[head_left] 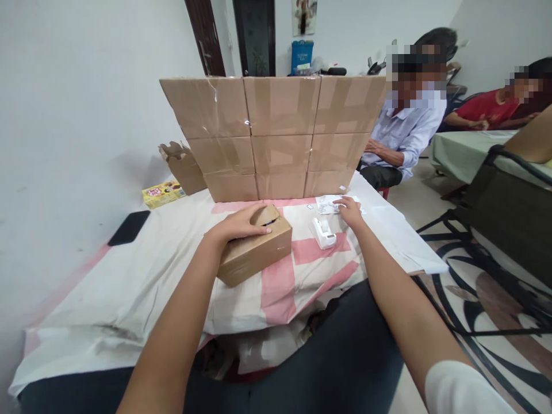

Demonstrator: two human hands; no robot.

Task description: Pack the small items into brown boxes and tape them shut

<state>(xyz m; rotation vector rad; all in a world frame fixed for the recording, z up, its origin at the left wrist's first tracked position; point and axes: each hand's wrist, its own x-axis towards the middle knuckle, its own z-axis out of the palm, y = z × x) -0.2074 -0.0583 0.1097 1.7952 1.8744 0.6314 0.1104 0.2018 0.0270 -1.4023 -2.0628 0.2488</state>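
Note:
A small closed cardboard box [254,253] sits on the cloth-covered table in front of me. My left hand [241,223] lies on its top, thumb and fingers spread apart. Between them a thin dark line shows on the box top; I cannot tell if it is a slit or a pen. My right hand [350,211] reaches to a white printed sheet [325,204], fingers stretched out over it. Whether a fingertip pinches anything there is too small to see. A small white device with a dark panel [324,233] stands between the hands, beside a tiny white label [310,206].
Stacked cardboard boxes [280,138] form a wall at the table's back. A torn carton [185,169], a yellow packet [163,194] and a black phone-like slab [129,227] lie left. A seated person [409,126] is behind, right; another in red [487,112] is farther off.

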